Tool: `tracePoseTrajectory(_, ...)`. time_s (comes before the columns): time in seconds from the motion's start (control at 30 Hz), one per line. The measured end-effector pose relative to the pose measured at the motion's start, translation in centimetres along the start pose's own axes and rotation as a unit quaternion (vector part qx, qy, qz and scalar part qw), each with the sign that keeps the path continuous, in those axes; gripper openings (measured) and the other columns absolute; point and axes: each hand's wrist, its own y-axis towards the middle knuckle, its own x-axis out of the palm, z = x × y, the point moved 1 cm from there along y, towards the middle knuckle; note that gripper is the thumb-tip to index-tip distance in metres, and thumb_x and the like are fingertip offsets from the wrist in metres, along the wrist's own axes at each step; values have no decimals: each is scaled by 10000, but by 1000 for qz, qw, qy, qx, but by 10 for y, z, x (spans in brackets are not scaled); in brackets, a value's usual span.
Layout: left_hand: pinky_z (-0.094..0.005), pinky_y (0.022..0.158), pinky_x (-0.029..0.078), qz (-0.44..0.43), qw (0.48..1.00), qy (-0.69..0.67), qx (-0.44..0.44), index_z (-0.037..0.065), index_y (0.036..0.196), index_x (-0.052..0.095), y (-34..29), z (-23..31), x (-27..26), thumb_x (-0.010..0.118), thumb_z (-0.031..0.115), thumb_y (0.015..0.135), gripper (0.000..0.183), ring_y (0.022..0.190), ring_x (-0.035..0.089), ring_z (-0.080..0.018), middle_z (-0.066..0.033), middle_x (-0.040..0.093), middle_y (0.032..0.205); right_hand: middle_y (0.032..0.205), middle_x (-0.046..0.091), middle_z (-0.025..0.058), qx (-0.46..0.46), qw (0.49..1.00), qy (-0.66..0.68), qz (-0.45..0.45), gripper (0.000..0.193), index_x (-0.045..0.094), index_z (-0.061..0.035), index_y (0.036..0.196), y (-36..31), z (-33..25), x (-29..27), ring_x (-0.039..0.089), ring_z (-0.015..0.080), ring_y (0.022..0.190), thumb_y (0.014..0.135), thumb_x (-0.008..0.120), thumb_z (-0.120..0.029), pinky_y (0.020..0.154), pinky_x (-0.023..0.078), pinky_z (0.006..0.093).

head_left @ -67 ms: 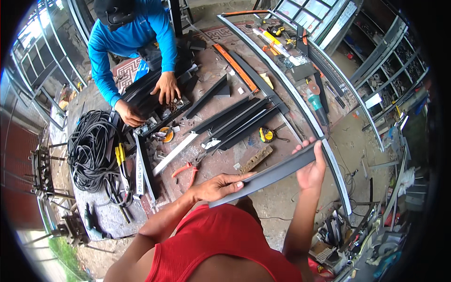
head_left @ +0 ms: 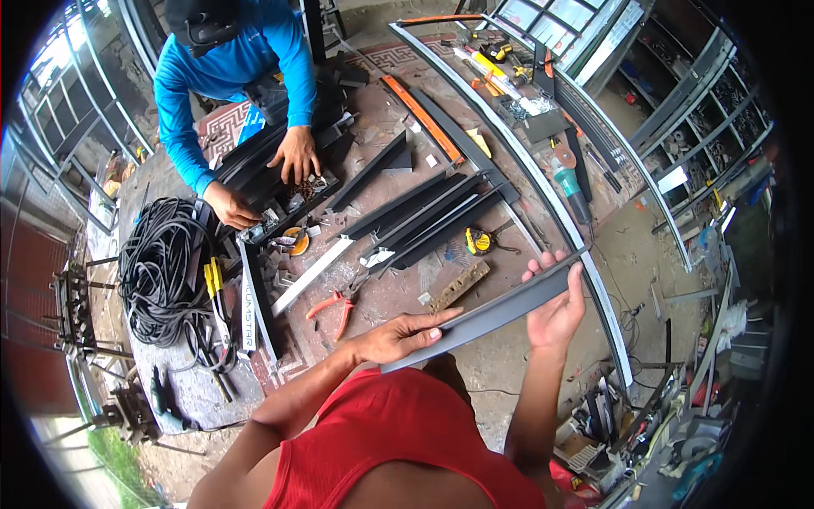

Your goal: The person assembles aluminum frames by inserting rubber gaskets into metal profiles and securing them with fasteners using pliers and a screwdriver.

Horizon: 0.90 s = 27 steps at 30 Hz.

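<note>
One grey strip [head_left: 490, 317] is held pinched by the left hand [head_left: 394, 338] and loosely, fingers part-curled, by the right hand [head_left: 553, 321].

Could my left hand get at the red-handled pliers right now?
Probably yes: the pliers lie close by the left hand with nothing seen between them, though that hand is holding the dark strip.
</note>
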Motion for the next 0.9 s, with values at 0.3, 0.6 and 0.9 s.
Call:
tracePoseTrajectory(0.3,-482,879,549,103,969,200,-99,11,1478,425,57,-7,23,800,417,827,854,998,689,-453,-279,694,1076,1061,665,108,-96,956,-225,161,426,573,-72,1214,60,14,-45,623,208,920,1002,631,-437,852,505,361)
tracePoseTrajectory(0.6,-499,814,561,229,832,381,-333,68,1247,553,85,-110,-24,740,245,741,568,945,690,-445,-224,721,1013,909,677,27,-113,879,-445,131,357,612,-10,1151,385,-99,-184,607,107,809,991,676,-322,729,503,263)
tracePoseTrajectory(0.9,-546,1059,394,355,655,515,-423,10,1437,452,92,-134,6,757,109,749,759,1230,500,-472,-267,530,1292,1047,710,239,-212,521,-823,80,329,665,-52,1074,755,-158,-319,671,443,1014,955,633,-357,872,521,523)
